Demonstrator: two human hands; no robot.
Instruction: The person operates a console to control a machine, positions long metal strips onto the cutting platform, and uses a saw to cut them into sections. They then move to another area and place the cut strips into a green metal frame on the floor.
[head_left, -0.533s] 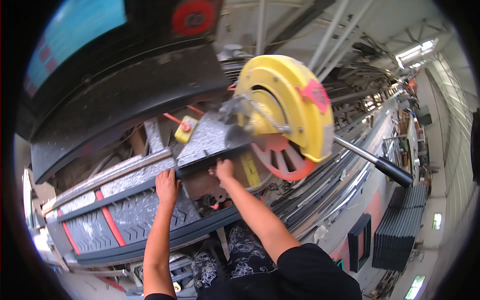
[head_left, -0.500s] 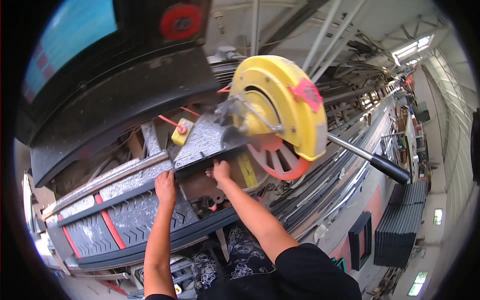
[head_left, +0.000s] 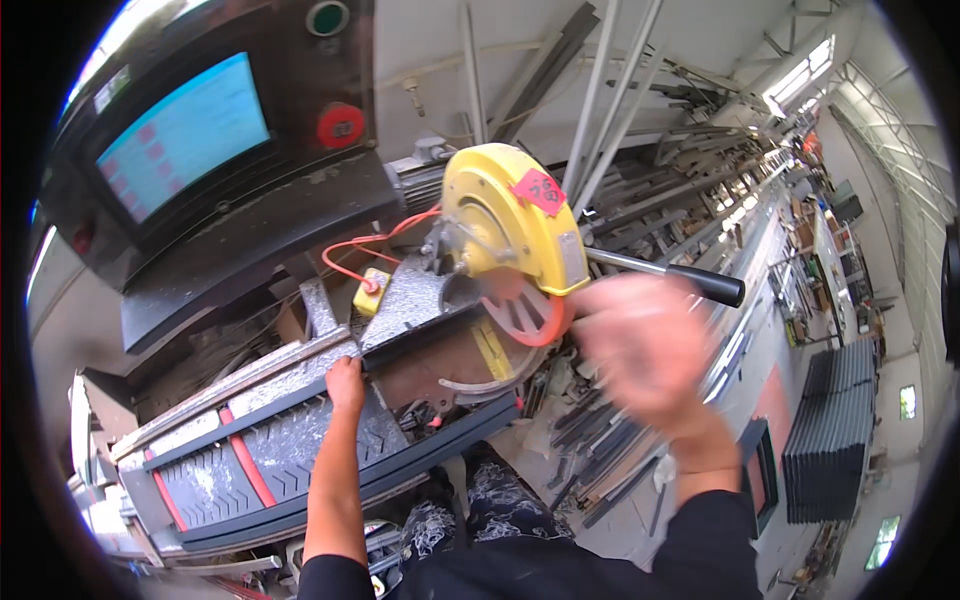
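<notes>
My left hand (head_left: 345, 383) has its fingers closed on the right end of a long dark metal bar (head_left: 205, 437) lying across the machine's bed. To the right of that hand a dark fence (head_left: 420, 338) runs up toward a cut-off saw (head_left: 500, 215) with a yellow blade guard. An orange-red slotted lower guard (head_left: 545, 322) shows beneath the yellow one. My right hand (head_left: 645, 345) is lifted just below the saw's black-gripped handle (head_left: 705, 284). Motion smears its fingers, so I cannot tell their pose or any contact.
A control cabinet with a blue screen (head_left: 190, 140) and a red button (head_left: 340, 125) overhangs the bed at the left. A yellow switch box (head_left: 371, 292) on an orange cable sits behind the fence. Dark frames (head_left: 830, 430) stand stacked at right; long metal lengths (head_left: 625, 440) lie below.
My right hand has left the fence area and swung up and right toward the saw handle. My left hand stays at the bar's end. The view has shifted, showing more of the cabinet screen.
</notes>
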